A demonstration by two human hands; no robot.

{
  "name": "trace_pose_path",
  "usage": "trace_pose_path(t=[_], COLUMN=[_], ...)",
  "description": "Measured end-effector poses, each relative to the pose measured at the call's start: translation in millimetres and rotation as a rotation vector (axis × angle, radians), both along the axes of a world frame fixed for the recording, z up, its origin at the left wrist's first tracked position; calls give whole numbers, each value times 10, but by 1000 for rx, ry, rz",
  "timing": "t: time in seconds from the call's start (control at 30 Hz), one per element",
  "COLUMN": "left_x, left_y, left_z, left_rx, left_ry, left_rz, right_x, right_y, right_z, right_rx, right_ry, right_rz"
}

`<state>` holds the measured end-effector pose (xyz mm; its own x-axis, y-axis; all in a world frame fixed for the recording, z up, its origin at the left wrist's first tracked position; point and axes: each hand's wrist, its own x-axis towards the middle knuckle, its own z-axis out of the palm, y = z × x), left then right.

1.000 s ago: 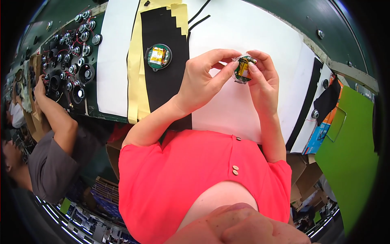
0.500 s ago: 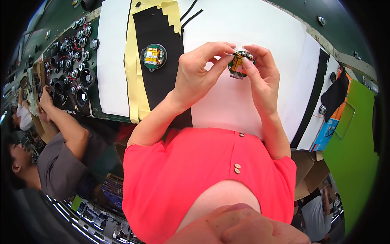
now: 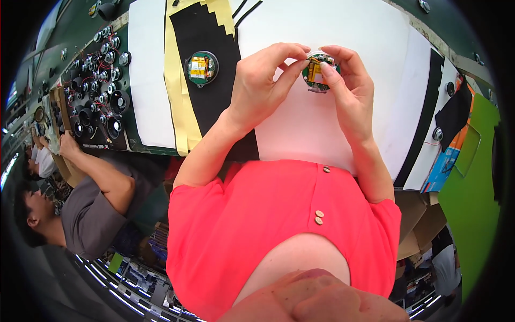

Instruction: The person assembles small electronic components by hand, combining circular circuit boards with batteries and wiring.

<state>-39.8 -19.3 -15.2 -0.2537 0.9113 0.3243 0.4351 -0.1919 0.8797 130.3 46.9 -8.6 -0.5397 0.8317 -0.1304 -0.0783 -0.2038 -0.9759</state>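
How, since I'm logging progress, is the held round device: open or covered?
The round device is open on this side: its green board and yellow block show.

Left: many small round speakers (image 3: 95,86), clustered; grey-shirted co-worker (image 3: 92,220) near them. Black sheet (image 3: 222,91), stepped edge, overlaps yellow sheet (image 3: 179,115). Right: bright green panel (image 3: 466,214), black cloth-like piece (image 3: 452,115) beside it

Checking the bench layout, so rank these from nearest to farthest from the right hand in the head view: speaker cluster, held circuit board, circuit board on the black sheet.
1. Held circuit board: touching the right hand.
2. Circuit board on the black sheet: well to the left, beyond the left hand.
3. Speaker cluster: farther left, past the yellow sheet.
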Motion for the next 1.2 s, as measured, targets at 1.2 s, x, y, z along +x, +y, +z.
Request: trace_pose_path(t=[1.2], left_x=[511], left_y=[-139], left_z=[27], left_rx=[-117], left_ry=[-98], left_rz=[152], right_x=[-146], right_y=[-115], right_z=[-108], right_rx=[218], right_ry=[-109], right_rz=[-256])
